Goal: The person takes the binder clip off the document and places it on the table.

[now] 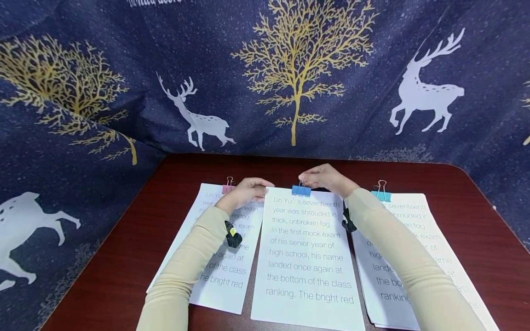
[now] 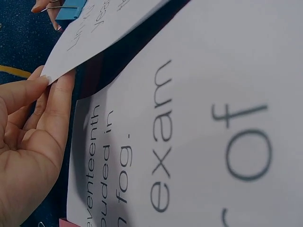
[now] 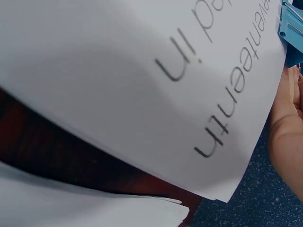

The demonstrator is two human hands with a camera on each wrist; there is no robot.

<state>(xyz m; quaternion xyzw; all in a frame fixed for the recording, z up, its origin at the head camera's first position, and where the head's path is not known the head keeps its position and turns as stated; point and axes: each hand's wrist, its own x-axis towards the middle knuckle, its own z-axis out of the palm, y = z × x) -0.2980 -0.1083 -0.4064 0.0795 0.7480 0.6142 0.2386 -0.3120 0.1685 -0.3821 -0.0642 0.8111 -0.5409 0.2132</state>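
The middle printed stack [image 1: 308, 257] has a blue binder clip [image 1: 301, 190] on its top edge. My right hand [image 1: 327, 178] pinches that clip's wire handle; in the right wrist view the hand [image 3: 286, 127] is partly cut off beside the blue clip [image 3: 291, 33]. My left hand [image 1: 248, 191] holds the top left corner of the same stack, and the left wrist view shows the thumb and fingers of this hand [image 2: 35, 127] pinching the raised paper corner [image 2: 59, 68].
A left stack [image 1: 221, 294] bears a pink clip [image 1: 227, 189], partly under my left arm. To the right, another stack [image 1: 385, 276] has a teal clip [image 1: 381, 196], partly covered by my right arm. The dark red table [image 1: 112, 262] meets a blue patterned cloth [image 1: 248, 115] behind.
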